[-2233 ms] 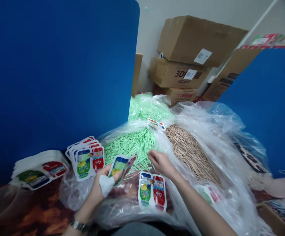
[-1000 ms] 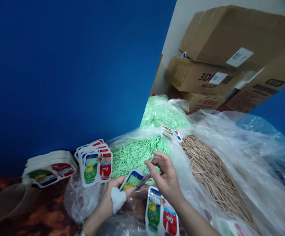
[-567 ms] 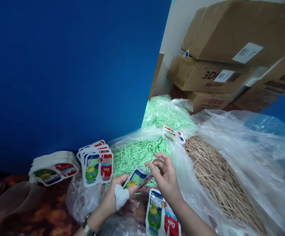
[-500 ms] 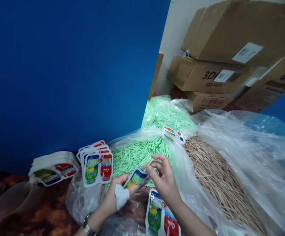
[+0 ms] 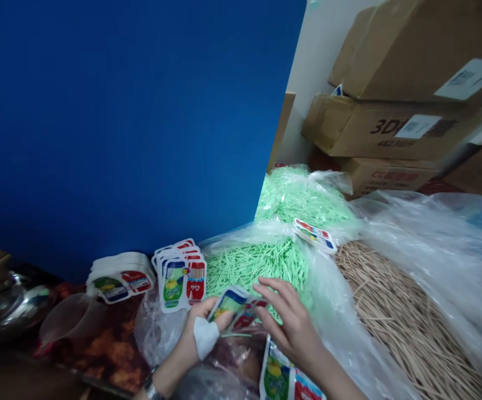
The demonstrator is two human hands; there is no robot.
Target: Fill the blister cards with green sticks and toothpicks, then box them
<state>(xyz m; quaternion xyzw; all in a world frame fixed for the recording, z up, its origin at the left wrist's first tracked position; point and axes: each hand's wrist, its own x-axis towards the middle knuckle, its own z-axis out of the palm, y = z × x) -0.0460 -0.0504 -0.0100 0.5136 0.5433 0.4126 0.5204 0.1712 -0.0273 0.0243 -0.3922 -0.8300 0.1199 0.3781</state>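
Note:
My left hand grips a printed plastic pouch with a blue-green half and a red half. A white patch covers part of that hand near the thumb. My right hand is beside the pouch's red half, its fingers stretched and apart; whether a fingertip touches the pouch, I cannot tell. Behind both hands lie thin green sticks in an open clear bag. Another printed pouch lies below my right hand, partly hidden by the forearm. A few green sticks show beneath the held pouch.
Fanned pouches and a thicker pouch stack are on the left. Further left are a clear scoop-like container and a shiny metal object. Brown sticks fill a bag at right. Cardboard boxes stand behind, beside a blue wall.
My right hand has gone from a pinch at the pouch's edge to spread fingers. The pouch's red half now shows more. The view has turned left, so the surroundings appear further right.

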